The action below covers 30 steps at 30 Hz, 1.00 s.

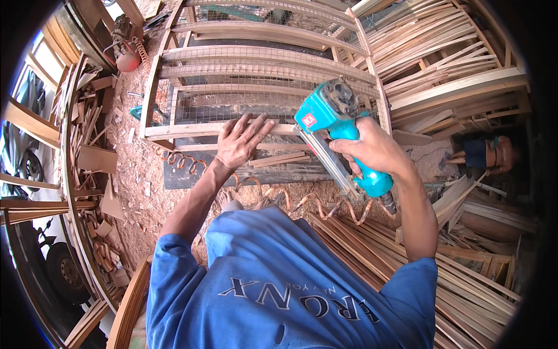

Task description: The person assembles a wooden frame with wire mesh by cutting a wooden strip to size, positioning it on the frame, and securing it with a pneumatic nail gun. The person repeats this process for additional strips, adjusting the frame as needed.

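My left hand [239,139] lies with fingers spread on the near rail of a slatted wooden frame [192,130]. Wire mesh [232,78] covers the frame's slats. In my right hand [375,145] is a teal nail gun [321,111], gripped by its handle. Its nose is over the same rail, to the right of my left hand; whether it touches the wood I cannot tell. A coiled orange air hose [285,196] runs below the frame toward the gun's lower end. Short loose wood strips [282,159] lie on the dark bench [180,175] just below the rail.
Stacked wood strips [424,52] fill the far right, and long planks [372,250] lie near right. A red-tanked compressor [128,60] stands far left. Offcuts [97,158] and sawdust [136,157] cover the floor at left. Another person [495,154] is at the right.
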Each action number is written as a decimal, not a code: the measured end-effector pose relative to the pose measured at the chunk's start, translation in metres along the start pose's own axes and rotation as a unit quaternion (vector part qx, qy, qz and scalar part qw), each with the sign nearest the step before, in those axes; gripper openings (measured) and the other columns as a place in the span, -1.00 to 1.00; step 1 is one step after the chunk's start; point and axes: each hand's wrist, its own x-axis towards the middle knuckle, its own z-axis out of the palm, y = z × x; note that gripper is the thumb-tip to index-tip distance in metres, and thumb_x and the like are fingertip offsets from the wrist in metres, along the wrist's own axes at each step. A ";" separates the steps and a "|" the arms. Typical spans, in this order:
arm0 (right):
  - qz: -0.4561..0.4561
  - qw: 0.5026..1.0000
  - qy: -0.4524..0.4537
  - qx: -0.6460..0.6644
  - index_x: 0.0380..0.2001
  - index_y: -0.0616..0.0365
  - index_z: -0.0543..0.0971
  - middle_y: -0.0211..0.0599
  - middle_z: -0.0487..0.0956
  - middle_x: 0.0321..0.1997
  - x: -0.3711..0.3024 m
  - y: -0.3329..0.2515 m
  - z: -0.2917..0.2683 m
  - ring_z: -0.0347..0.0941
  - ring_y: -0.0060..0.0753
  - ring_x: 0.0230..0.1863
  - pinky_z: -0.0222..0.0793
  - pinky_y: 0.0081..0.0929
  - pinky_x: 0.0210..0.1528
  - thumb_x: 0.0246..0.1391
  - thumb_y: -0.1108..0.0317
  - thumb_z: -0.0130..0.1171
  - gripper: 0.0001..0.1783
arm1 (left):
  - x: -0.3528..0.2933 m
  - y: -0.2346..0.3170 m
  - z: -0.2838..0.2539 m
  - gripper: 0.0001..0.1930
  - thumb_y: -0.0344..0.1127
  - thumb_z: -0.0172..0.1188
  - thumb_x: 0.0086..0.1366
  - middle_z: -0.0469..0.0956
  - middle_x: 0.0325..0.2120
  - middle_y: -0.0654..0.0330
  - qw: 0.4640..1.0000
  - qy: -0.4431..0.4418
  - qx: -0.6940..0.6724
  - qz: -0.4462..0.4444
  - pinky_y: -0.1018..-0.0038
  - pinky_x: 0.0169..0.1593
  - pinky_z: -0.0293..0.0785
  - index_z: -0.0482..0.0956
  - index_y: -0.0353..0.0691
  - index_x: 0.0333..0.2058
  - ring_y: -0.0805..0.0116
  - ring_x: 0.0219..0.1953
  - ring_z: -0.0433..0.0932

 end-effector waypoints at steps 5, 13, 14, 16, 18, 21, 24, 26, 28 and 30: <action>-0.006 1.000 -0.004 0.003 -0.45 0.25 0.57 -0.38 0.49 -0.67 -0.004 0.000 -0.003 0.46 -0.52 -0.72 0.37 -0.45 -0.68 0.13 0.30 0.28 -0.77 | 0.003 0.003 -0.001 -0.32 -0.34 0.25 0.06 0.51 0.21 0.46 1.000 -0.005 0.007 -0.001 0.28 0.14 0.28 0.51 0.25 0.24 0.33 0.08 0.53; 0.006 1.000 -0.005 0.014 -0.57 0.22 0.52 -0.37 0.47 -0.67 -0.001 0.001 -0.002 0.44 -0.50 -0.72 0.36 -0.41 -0.68 0.13 0.32 0.24 -0.73 | 0.000 0.004 -0.001 -0.31 -0.34 0.24 0.04 0.53 0.20 0.43 1.000 0.009 -0.003 0.000 0.26 0.15 0.27 0.52 0.21 0.23 0.31 0.09 0.53; 0.004 1.000 -0.007 0.014 -0.58 0.21 0.51 -0.37 0.47 -0.67 0.000 0.002 -0.002 0.44 -0.50 -0.72 0.36 -0.41 -0.68 0.13 0.31 0.24 -0.73 | 0.000 0.004 -0.001 -0.32 -0.34 0.24 0.04 0.53 0.19 0.43 1.000 0.011 -0.005 0.002 0.26 0.16 0.26 0.53 0.20 0.23 0.31 0.09 0.53; 0.011 1.000 -0.011 0.023 -0.61 0.19 0.50 -0.38 0.46 -0.68 0.002 0.003 -0.003 0.44 -0.51 -0.72 0.36 -0.41 -0.68 0.13 0.31 0.25 -0.71 | 0.000 0.003 -0.002 -0.26 -0.25 0.25 0.03 0.50 0.21 0.42 1.000 0.010 0.008 0.007 0.30 0.13 0.30 0.46 0.20 0.30 0.31 0.11 0.51; 0.013 0.999 -0.016 0.029 -0.49 0.21 0.53 -0.40 0.47 -0.66 0.003 0.005 -0.003 0.44 -0.53 -0.72 0.37 -0.46 -0.69 0.13 0.30 0.30 -0.77 | 0.000 0.002 -0.002 -0.23 -0.19 0.26 0.03 0.49 0.22 0.41 1.000 0.013 0.014 0.010 0.32 0.12 0.32 0.42 0.20 0.33 0.31 0.12 0.50; 0.009 1.000 -0.015 0.026 -0.55 0.21 0.52 -0.40 0.46 -0.68 0.004 0.004 -0.005 0.44 -0.52 -0.72 0.37 -0.44 -0.69 0.14 0.31 0.28 -0.74 | 0.001 0.003 -0.001 -0.23 -0.18 0.27 0.02 0.49 0.22 0.42 1.000 0.018 0.016 0.009 0.32 0.12 0.32 0.43 0.20 0.32 0.32 0.12 0.50; 0.007 1.000 -0.012 0.020 -0.60 0.21 0.50 -0.39 0.45 -0.69 0.005 0.000 -0.006 0.44 -0.51 -0.72 0.36 -0.41 -0.69 0.15 0.31 0.26 -0.70 | 0.002 0.003 0.000 -0.22 -0.19 0.28 0.00 0.49 0.22 0.42 1.000 0.011 0.020 0.006 0.31 0.12 0.32 0.44 0.21 0.31 0.32 0.13 0.49; 0.006 1.000 -0.013 0.008 -0.58 0.21 0.51 -0.39 0.46 -0.69 0.004 -0.003 -0.007 0.45 -0.51 -0.72 0.36 -0.41 -0.69 0.15 0.30 0.26 -0.71 | 0.002 0.003 0.001 -0.22 -0.20 0.28 0.00 0.49 0.22 0.43 1.000 0.010 0.019 -0.001 0.31 0.12 0.32 0.45 0.21 0.31 0.32 0.13 0.49; 0.004 1.000 -0.005 -0.016 -0.55 0.21 0.52 -0.40 0.46 -0.69 0.002 -0.005 -0.008 0.45 -0.51 -0.72 0.36 -0.41 -0.68 0.16 0.30 0.26 -0.72 | 0.002 0.002 0.002 -0.22 -0.23 0.28 -0.01 0.49 0.22 0.44 1.000 0.011 0.021 -0.002 0.32 0.12 0.32 0.45 0.21 0.30 0.32 0.14 0.48; -0.004 1.000 -0.002 -0.026 -0.52 0.22 0.54 -0.40 0.47 -0.69 -0.002 -0.005 -0.008 0.45 -0.51 -0.72 0.36 -0.43 -0.66 0.17 0.28 0.27 -0.73 | 0.001 0.002 0.002 -0.22 -0.25 0.28 -0.01 0.49 0.22 0.44 1.000 0.014 0.016 -0.005 0.32 0.12 0.32 0.45 0.21 0.30 0.32 0.15 0.48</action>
